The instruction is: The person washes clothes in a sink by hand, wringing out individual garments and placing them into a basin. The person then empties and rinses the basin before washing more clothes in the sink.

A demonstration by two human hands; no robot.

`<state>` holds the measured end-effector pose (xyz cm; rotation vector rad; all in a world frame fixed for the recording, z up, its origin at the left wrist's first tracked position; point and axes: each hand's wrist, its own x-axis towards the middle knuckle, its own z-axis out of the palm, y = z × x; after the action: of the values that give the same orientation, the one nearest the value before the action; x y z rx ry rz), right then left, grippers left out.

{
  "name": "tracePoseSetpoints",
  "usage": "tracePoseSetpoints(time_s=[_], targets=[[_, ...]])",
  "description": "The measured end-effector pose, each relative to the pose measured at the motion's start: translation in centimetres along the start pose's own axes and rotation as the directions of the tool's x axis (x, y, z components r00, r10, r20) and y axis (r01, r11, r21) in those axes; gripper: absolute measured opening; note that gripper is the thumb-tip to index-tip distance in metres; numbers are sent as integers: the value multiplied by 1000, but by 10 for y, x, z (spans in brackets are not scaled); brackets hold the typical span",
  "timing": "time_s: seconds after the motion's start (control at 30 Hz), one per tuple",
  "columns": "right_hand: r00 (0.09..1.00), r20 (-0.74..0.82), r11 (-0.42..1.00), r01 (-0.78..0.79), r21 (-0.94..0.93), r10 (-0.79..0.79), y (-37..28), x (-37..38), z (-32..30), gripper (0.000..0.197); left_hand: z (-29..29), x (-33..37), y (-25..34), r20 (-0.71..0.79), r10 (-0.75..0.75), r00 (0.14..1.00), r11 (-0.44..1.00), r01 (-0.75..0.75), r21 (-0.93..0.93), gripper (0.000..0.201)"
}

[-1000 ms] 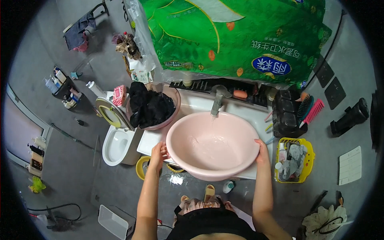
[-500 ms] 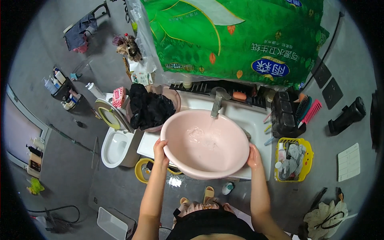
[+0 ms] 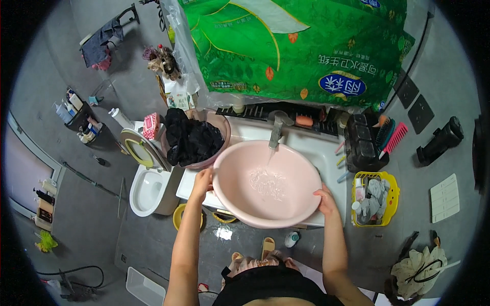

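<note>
A pale pink oval basin (image 3: pixel 240 204) sits over the white sink (image 3: pixel 326 158), under the faucet (image 3: pixel 276 133). A thin stream of water (image 3: pixel 268 159) runs from the spout into it, and a shallow, rippling pool covers part of its bottom. My left hand (image 3: pixel 202 184) is closed at the basin's left rim, its fingertips partly hidden by the wall. On the opposite side my right hand (image 3: pixel 326 200) grips the rim, thumb uppermost and the other fingers underneath. Black cloth (image 3: pixel 191 136) is heaped in a second pinkish basin (image 3: pixel 220 122) at the left.
A large green plastic-wrapped pack (image 3: pixel 301 51) spans the far side. Right of the sink stand a black organiser (image 3: pixel 361 145), a pink comb (image 3: pixel 394 138) and a yellow basket (image 3: pixel 390 204). The toilet (image 3: pixel 145 196) is at left; a small bottle (image 3: pixel 291 238) stands on the floor.
The pink basin has shifted slightly right. Its water has spread into a wider rippling pool. My left hand has moved a little up along the rim; my right thumb now lies over the edge.
</note>
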<state>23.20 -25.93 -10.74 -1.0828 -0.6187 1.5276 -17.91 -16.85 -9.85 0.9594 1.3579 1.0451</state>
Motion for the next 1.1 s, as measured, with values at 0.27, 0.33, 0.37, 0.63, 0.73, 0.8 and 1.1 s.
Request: tracePoseSetpoints(time_s=[0.27, 0.33, 0.37, 0.63, 0.73, 0.8, 1.1], targets=[[992, -123, 993, -1, -119, -14, 3, 47, 12, 48, 0, -11, -14, -86, 181, 980, 982, -185, -42, 38], [989, -142, 985, -53, -164, 29, 17, 55, -4, 48, 2, -28, -12, -155, 171, 973, 975, -189, -116, 43], [990, -137, 985, -55, -161, 33, 21, 50, -3, 48, -6, -38, -13, -162, 155, 974, 971, -181, -157, 45], [993, -107, 984, 27, -174, -47, -20, 5, -11, 44, 5, -31, -69, -22, 42, 999, 967, -47, -251, 40], [985, -173, 978, -58, -202, 23, -17, 37, -22, 38, 20, -15, -37, -67, 31, 997, 957, -49, -285, 30], [987, -158, 977, -65, -204, 33, -16, 50, -3, 37, 8, -13, -27, -99, 53, 994, 941, -83, -328, 31], [992, -102, 973, 44, -226, -69, -22, 0, -5, 40, 3, -33, -47, 51, 38, 998, 949, -20, -316, 38]])
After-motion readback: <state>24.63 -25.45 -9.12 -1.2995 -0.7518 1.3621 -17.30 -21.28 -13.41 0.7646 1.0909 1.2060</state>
